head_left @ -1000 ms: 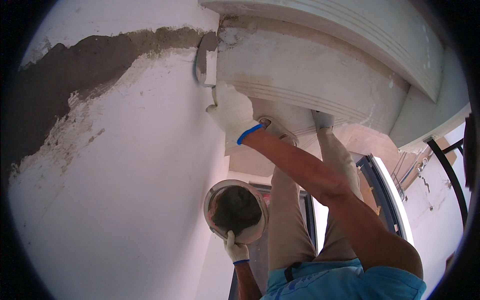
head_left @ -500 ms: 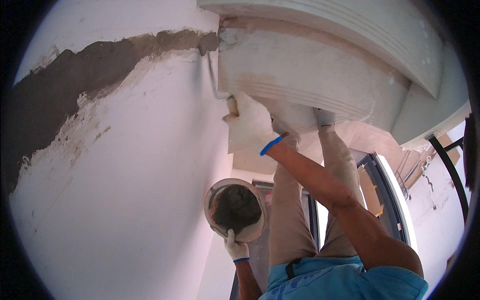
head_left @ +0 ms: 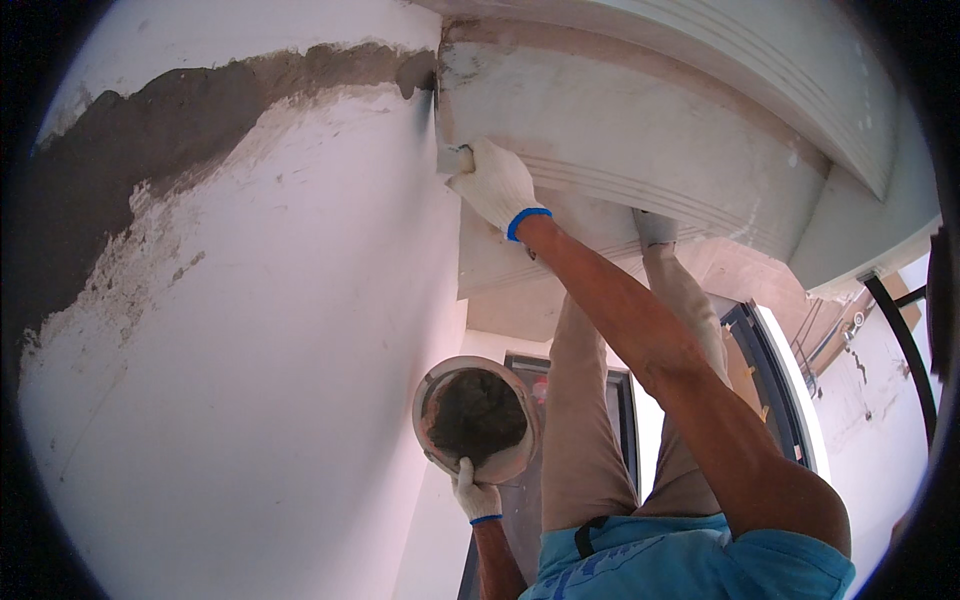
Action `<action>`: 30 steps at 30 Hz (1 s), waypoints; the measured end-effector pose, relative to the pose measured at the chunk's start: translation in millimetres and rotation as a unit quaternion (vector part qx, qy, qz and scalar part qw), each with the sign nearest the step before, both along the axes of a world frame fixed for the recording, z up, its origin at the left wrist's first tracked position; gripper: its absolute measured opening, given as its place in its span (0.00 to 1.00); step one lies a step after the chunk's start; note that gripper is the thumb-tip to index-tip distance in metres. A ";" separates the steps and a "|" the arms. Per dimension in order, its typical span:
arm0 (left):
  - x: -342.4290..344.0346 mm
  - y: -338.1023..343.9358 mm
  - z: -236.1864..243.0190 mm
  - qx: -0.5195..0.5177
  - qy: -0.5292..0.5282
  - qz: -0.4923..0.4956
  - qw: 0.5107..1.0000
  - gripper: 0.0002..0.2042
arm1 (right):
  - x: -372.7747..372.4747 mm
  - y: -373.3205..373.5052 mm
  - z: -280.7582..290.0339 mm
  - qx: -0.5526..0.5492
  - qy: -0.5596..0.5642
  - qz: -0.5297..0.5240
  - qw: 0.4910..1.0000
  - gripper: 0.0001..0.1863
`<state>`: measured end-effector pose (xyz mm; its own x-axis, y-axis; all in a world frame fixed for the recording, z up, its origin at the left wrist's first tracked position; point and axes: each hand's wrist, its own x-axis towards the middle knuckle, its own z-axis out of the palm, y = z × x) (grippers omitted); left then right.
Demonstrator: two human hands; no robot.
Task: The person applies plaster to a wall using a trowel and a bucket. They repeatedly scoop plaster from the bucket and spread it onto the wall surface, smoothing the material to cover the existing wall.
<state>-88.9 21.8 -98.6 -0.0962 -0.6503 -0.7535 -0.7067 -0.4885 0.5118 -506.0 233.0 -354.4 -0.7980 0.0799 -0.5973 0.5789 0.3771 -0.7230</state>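
Both gloved hands are gripping: the right hand, closed on a trowel handle, has slid from the grey mortar patch down the wall-moulding joint, while the left hand steadies the mortar bowl below.

I note white knit gloves with blue cuffs on both hands; bare forearms; blue shirt; tan trousers.

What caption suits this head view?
Gloved right hand presses a trowel handle at the wall corner; left hand holds a mortar bowl.
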 end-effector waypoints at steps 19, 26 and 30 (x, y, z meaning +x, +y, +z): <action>-12.8 3.4 2.8 -0.004 0.017 -0.024 1.000 0.27 | 28.9 -17.2 100.9 -0.056 -0.011 -0.012 0.998 0.23; -13.9 3.8 2.9 -0.014 0.004 -0.026 1.000 0.26 | 29.7 2.6 33.7 -0.074 -0.082 -0.028 0.994 0.23; -16.6 2.8 4.4 -0.002 -0.009 -0.028 1.000 0.26 | 15.6 -2.6 9.3 -0.041 -0.019 -0.042 0.998 0.23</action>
<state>-105.4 24.6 -94.3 -0.1190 -0.6476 -0.7526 -0.7411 -0.4465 0.5014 -490.4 230.4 -345.0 -0.7673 0.0947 -0.6342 0.6333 0.2669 -0.7264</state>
